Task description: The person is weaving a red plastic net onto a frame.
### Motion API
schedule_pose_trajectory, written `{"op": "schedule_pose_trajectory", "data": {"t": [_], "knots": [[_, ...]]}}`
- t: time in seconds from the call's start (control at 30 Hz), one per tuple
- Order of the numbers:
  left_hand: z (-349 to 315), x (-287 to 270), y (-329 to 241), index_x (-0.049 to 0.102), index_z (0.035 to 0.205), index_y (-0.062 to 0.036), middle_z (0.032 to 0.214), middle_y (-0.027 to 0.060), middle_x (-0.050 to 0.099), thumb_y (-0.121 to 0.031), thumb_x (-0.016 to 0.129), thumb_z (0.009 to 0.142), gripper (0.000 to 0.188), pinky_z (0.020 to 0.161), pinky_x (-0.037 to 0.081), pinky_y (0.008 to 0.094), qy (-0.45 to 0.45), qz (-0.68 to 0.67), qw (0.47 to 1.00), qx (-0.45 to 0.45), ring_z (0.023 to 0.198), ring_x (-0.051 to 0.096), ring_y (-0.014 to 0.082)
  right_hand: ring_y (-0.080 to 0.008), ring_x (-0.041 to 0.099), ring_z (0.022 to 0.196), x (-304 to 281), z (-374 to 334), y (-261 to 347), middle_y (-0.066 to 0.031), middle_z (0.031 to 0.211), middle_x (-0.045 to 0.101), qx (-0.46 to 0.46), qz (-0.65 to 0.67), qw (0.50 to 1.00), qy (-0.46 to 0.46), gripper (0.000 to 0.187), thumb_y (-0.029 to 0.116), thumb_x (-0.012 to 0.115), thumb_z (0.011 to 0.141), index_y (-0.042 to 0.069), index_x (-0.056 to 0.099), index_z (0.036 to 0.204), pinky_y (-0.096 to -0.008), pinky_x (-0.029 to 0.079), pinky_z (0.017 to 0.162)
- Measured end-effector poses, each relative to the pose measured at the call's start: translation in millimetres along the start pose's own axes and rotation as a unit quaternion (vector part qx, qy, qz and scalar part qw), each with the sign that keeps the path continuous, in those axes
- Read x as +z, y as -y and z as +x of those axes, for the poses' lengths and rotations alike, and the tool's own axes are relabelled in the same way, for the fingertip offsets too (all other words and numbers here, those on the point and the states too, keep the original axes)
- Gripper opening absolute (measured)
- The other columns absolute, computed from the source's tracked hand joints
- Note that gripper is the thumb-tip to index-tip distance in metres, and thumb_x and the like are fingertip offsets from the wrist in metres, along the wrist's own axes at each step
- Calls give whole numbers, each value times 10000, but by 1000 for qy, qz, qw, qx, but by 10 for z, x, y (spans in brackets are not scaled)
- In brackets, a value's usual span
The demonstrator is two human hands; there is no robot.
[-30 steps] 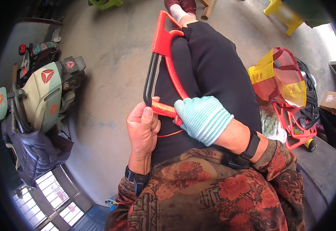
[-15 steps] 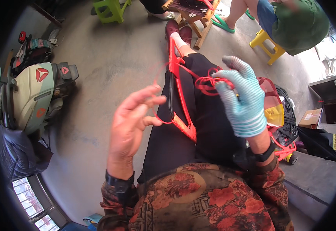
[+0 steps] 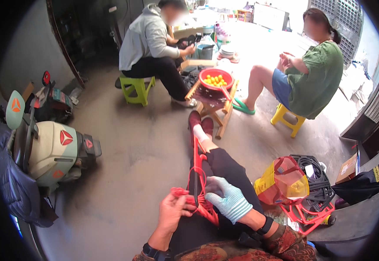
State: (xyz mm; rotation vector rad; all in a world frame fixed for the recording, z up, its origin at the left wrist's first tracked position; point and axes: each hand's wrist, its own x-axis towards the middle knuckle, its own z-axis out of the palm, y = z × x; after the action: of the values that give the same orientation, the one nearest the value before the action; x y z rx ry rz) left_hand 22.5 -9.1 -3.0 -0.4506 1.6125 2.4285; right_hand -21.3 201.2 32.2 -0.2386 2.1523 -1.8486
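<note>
Shifted red cord [image 3: 180, 191] to left hand [image 3: 171, 212], pinched.
Facing frame [image 3: 196, 187] at three o'clock, long axis near twelve-to-six; cannot tell hold of right hand [image 3: 232, 202].

No wording legible from where I'm standing. Clear signs are all on the cream scooter [image 3: 43, 143]: three-bladed emblems [image 3: 66, 137], a big red one on the side panel [image 3: 65, 152], a smaller one on the dark rear section [image 3: 94, 151], an orange one lower down and another orange one on the pale oval mirror [image 3: 13, 115]. Black bag [image 3: 358, 189] carries a yellow label [image 3: 377, 175], dark print too small to make out.
</note>
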Motion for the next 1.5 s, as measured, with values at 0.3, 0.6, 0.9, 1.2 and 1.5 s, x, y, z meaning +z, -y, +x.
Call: {"op": "schedule_pose_trajectory", "data": {"t": [0.3,0.6,0.9,1.2,1.5], "knots": [[-685,-135,-984,582,1000,-64,810,76,635,-288,629,993,229,488,442,298,253,-228,928,149,597,522,130,-350,545,1213,132,214,699,-141,1206,600,-379,-447,800,128,476,386,799,719,75,657,1051,-495,348,1091],[-532,-343,-833,581,1106,-15,789,39,575,-337,469,1070,343,587,438,245,-60,26,977,203,657,512,89,-251,670,816,-303,-162,365,-131,880,646,-63,433,867,237,236,226,610,981,-9,593,991,-436,573,797],[-244,310,-28,609,1117,4,667,-90,488,3,765,802,351,549,360,166,-23,188,976,107,570,424,-13,-230,646,725,-273,-622,319,-135,885,651,18,492,848,199,207,169,678,941,-9,630,1036,-407,558,699],[-209,206,-171,582,1151,3,783,-44,555,38,767,780,416,651,451,198,-2,130,987,90,692,523,24,-99,588,700,-380,-561,674,-54,819,635,34,505,846,167,177,144,688,887,15,632,996,-239,491,650],[-197,-110,-488,645,1180,-4,974,48,685,-96,616,965,236,668,523,271,-108,223,960,129,805,620,105,-353,676,838,-150,170,-125,-151,922,688,-214,-290,932,-41,219,222,692,868,74,682,1029,-409,547,754]]}}
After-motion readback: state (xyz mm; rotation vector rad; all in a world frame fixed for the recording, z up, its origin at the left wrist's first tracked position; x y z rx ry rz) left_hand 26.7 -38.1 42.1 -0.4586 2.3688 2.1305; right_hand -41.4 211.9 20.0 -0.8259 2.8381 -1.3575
